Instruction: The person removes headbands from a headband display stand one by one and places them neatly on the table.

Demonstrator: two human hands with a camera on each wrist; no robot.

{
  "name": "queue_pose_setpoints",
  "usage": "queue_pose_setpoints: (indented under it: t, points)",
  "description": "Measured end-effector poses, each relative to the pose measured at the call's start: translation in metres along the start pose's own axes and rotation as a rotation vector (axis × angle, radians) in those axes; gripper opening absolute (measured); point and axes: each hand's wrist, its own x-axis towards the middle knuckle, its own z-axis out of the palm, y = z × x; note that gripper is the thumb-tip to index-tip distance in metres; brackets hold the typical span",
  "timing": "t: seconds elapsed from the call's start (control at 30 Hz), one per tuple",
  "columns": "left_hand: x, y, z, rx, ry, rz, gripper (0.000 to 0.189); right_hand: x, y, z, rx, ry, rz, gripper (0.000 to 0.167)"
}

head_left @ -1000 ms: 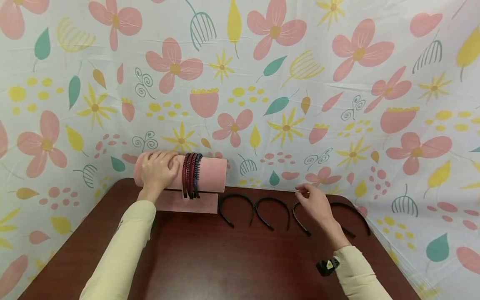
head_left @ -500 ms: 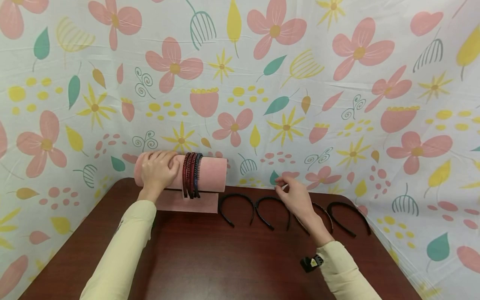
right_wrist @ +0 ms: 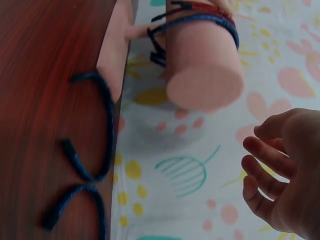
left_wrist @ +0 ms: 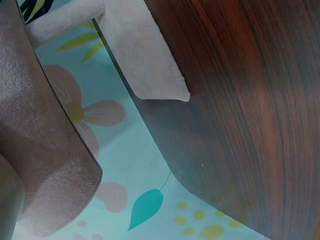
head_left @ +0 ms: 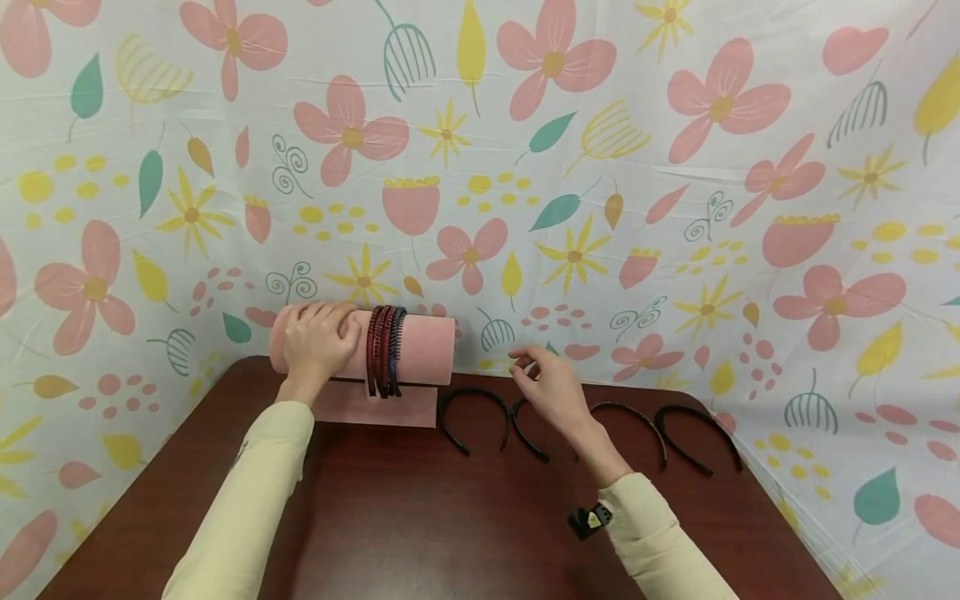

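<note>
My left hand rests over the left end of a pink, fabric-covered headband stand, its fingers curled round the roll. Dark red, black and blue headbands are bunched around the roll's middle. My right hand hovers above the table, fingers loosely bent and nothing in them. Just left of it lies a dark headband, and below it another headband is partly hidden by the hand. In the right wrist view, the bare round end of the roll faces my right hand.
Two more dark headbands, a thin toothed headband and a wider black headband, lie at the right of the brown table. Behind the table's back edge hangs a flowered cloth. The stand's flat pink base sits on the table.
My right hand has moved left, from over the right-hand headbands toward the stand, uncovering the thin toothed headband. My left hand and the stand stay in place.
</note>
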Motion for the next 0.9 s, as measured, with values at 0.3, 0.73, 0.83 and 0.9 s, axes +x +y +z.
queue_pose_setpoints:
  t: [0.3,0.73,0.83,0.9]
  points:
    - [0.001,0.001,-0.001,0.007,-0.009,0.003,0.038,0.009,-0.032,0.023,0.028,-0.005,-0.082,0.019]
    - [0.001,-0.001,0.0,0.005,-0.023,-0.008,0.039,0.014,-0.064,0.057,0.084,-0.036,-0.143,0.019]
    - [0.002,-0.001,0.0,0.007,-0.022,-0.003,0.038,0.015,-0.072,0.065,0.096,-0.039,-0.135,0.019]
    - [0.002,-0.001,0.0,0.005,-0.02,0.0,0.037,0.015,-0.079,0.07,0.11,-0.047,-0.132,0.02]
